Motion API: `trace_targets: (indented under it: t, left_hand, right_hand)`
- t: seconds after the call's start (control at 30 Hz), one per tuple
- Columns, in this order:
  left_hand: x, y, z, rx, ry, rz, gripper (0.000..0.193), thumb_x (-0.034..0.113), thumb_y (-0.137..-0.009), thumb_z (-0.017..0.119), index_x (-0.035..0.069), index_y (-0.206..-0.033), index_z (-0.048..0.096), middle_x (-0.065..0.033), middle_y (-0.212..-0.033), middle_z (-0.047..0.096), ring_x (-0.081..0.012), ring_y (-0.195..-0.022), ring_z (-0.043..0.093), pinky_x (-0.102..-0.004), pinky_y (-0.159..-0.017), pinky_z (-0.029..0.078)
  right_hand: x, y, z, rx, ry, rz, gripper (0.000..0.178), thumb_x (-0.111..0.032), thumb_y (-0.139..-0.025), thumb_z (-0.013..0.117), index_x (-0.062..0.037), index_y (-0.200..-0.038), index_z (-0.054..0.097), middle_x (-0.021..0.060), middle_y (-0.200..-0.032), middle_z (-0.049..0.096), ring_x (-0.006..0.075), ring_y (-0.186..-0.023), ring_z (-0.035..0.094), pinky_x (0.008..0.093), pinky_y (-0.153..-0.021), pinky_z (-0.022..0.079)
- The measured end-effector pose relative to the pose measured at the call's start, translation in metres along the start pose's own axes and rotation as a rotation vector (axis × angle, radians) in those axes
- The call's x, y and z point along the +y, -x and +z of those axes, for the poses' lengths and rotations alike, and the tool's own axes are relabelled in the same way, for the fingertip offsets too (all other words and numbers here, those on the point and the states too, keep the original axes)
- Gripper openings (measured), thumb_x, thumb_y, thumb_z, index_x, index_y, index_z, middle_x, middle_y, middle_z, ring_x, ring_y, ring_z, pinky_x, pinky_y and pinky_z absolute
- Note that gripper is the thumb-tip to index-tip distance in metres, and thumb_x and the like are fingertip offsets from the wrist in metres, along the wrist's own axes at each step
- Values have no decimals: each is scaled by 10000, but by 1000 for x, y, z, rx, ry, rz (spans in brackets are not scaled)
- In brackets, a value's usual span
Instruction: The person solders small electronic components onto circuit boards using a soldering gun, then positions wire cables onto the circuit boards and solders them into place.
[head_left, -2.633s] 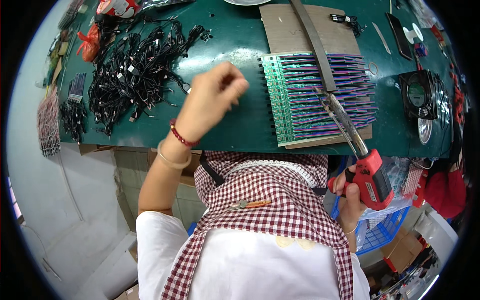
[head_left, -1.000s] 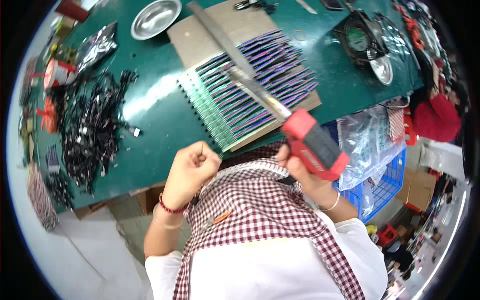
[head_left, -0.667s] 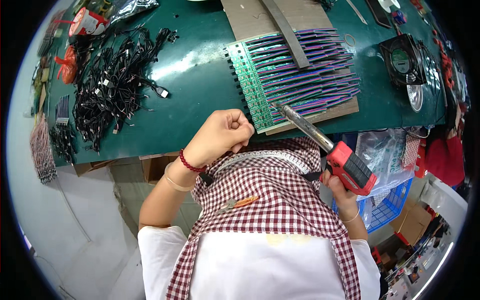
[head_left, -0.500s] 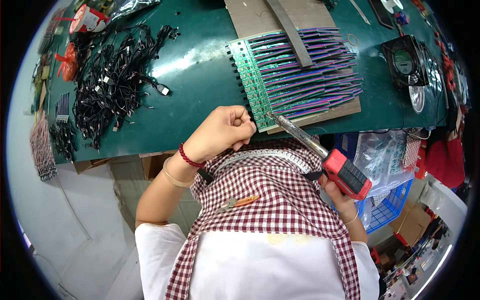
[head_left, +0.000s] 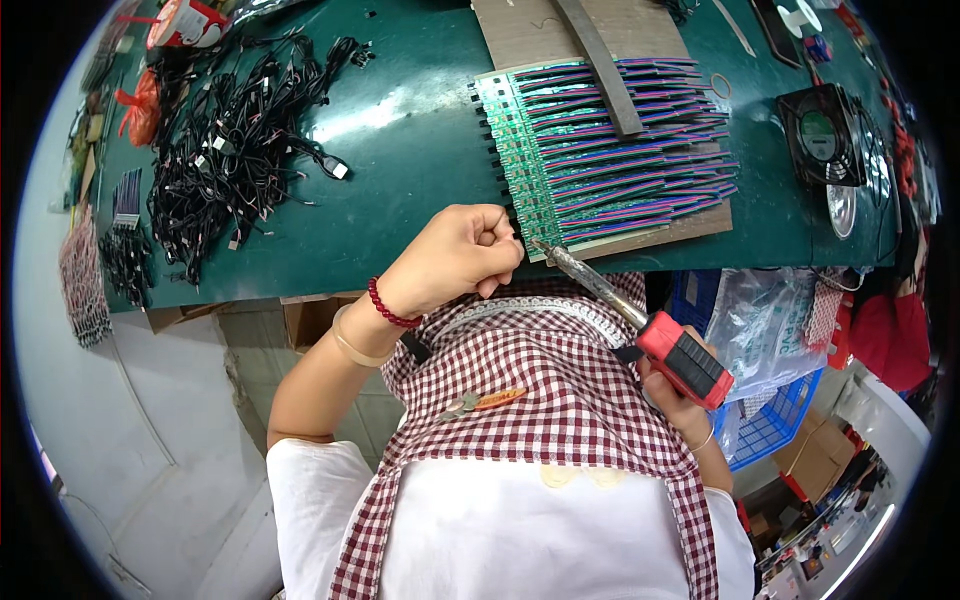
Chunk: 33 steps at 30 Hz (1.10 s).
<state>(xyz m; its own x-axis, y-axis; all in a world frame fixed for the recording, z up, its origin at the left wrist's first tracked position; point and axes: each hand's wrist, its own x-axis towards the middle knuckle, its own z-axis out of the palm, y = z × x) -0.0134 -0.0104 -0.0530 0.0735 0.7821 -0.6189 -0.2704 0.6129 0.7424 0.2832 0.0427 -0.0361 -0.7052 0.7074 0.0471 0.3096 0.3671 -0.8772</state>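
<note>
My right hand [head_left: 676,402] grips the red and black handle of a soldering iron [head_left: 684,358]. The iron's tip is at the near end of a panel of green circuit boards [head_left: 532,165], close to its left edge. Rows of flat multicoloured ribbon wires [head_left: 640,165] run rightward from the boards. Small black connectors line the panel's left edge. My left hand [head_left: 468,252] is closed beside that edge, thumb and fingers pinched together; whatever they hold is hidden. A grey metal bar [head_left: 602,70] lies across the wires.
A brown backing board [head_left: 640,25] lies under the panel. Black cables [head_left: 235,160] are heaped at left, near a red and white cup [head_left: 188,22]. A black fan [head_left: 822,135] stands at right. Beyond the table's near edge is a blue basket [head_left: 775,420].
The table scene has shifted slightly rightward in view. Relative to the panel, the soldering iron's tip has moved left and toward its near edge. My left hand remains pinched beside the panel.
</note>
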Motion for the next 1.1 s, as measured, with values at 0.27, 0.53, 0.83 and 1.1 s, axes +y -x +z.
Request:
trace_targets:
  t: [0.27, 0.53, 0.83, 1.1]
  left_hand:
    - [0, 1, 2, 40, -37, -15, 97, 58, -832, 560, 19, -762, 506, -26, -623, 558, -47, -472, 478, -168, -426, 357]
    - [-2, 2, 2, 31, -38, -16, 108, 68, -837, 562, 20, -759, 504, -27, -624, 562, -43, -473, 482, -170, -426, 363]
    - [-2, 0, 2, 41, -40, -4, 105, 51, -792, 569, 17, -716, 506, -27, -596, 555, -55, -468, 496, -187, -418, 388]
    - [2, 2, 3, 65, -67, -22, 134, 67, -844, 562, 28, -729, 505, -12, -600, 554, -35, -451, 467, -173, -416, 358]
  right_hand:
    - [-1, 6, -2, -45, 129, -36, 234, -182, -693, 697, -19, -798, 565, 26, -598, 554, 143, -481, 534, 252, -469, 397]
    - [7, 19, 0, 40, -28, 11, 248, -165, -660, 694, -7, -831, 609, 61, -703, 594, 180, -563, 575, 268, -530, 438]
    - [-3, 12, -3, -8, 54, 42, 199, -146, -647, 689, -32, -796, 622, 81, -726, 596, 205, -599, 580, 288, -554, 447]
    - [14, 33, -7, 51, -187, 313, 169, -166, -709, 668, -21, -785, 628, 105, -759, 598, 221, -636, 580, 290, -577, 450]
